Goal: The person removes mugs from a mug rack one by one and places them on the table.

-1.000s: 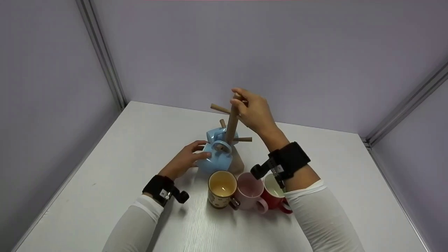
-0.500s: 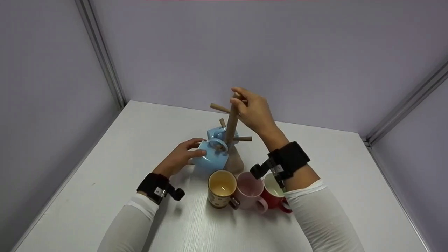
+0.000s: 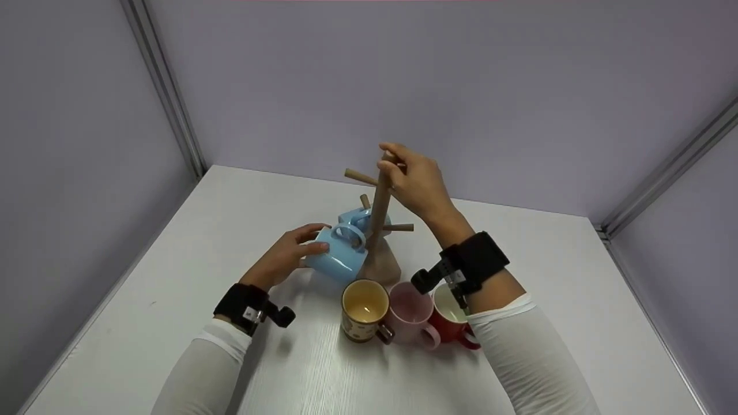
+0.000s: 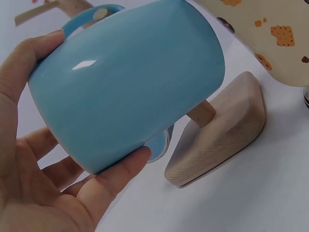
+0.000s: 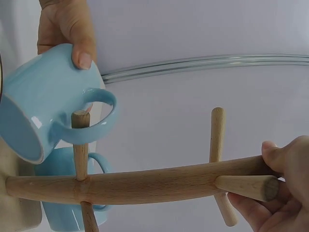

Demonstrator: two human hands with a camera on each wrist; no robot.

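Observation:
A wooden mug tree (image 3: 379, 213) stands on the white table (image 3: 230, 213). My right hand (image 3: 412, 183) grips the top of its post (image 5: 159, 181). My left hand (image 3: 288, 253) holds a light blue mug (image 3: 336, 257) by its body, thumb and fingers curled round it (image 4: 130, 82). The mug's handle (image 5: 94, 118) is at the tip of a lower peg (image 5: 80, 137). A second blue mug (image 3: 358, 219) hangs on the tree behind it. The tree's wooden base (image 4: 222, 135) lies just under the held mug.
Three mugs stand in a row in front of the tree: a cream patterned one (image 3: 364, 311), a pink one (image 3: 413, 314) and a red one (image 3: 455, 317). Grey walls with metal rails (image 3: 164, 92) close the table at back and sides.
My left hand has drawn the blue mug to the left and upward, so its handle has slid out along the peg to its tip. The right hand stays on the post.

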